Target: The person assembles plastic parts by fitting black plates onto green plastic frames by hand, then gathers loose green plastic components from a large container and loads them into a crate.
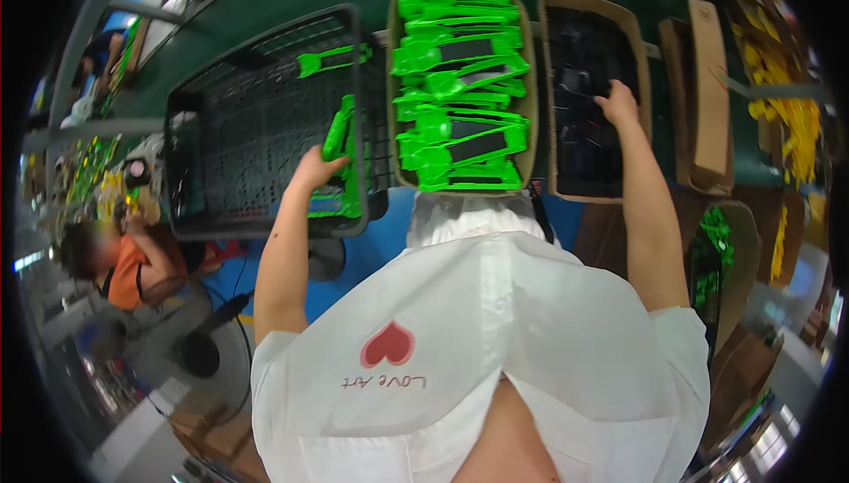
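At the right side of a dark crate, my left hand is closed on a green plastic part. More green parts lie in the crate near it. My right hand reaches into a cardboard box of black parts; its thumb and index finger are apart, and I see nothing between them. Between my hands stands a cardboard box filled with green parts, some with dark panels.
Narrow cardboard boxes stand at the right, with yellow parts beyond. Another box with green parts is at lower right. At the left are a person in orange and a fan.
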Action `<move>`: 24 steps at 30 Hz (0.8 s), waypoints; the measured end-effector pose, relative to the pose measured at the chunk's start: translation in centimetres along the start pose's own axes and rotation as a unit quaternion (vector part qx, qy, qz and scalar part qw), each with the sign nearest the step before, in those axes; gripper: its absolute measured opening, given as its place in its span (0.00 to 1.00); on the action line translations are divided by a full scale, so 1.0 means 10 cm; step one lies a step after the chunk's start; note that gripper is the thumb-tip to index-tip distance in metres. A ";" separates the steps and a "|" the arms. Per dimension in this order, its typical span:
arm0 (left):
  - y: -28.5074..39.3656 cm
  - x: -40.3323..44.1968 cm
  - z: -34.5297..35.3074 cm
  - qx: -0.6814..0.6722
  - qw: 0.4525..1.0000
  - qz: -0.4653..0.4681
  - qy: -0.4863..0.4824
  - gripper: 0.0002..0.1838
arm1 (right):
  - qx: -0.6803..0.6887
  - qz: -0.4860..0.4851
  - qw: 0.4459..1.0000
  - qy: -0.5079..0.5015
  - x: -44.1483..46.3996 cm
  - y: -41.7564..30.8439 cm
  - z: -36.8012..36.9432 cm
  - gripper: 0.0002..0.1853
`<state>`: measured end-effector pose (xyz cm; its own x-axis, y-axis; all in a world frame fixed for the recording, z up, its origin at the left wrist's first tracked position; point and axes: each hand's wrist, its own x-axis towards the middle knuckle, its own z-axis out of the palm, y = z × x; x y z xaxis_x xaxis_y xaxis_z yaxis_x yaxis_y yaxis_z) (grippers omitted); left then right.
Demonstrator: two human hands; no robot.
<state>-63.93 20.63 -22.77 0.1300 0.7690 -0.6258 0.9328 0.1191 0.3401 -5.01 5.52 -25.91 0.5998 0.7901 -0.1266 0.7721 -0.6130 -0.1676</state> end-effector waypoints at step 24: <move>0.58 -0.94 -0.17 -0.767 0.614 0.163 -0.091 0.14 | 0.523 -0.080 0.847 0.050 -0.47 -0.18 -0.41 0.14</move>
<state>-60.32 15.17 -13.76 0.3909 0.8433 -0.3687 -0.5490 0.5352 0.6420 -8.36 2.87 -21.01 0.5598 0.8268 0.0551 0.2680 -0.1177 -0.9562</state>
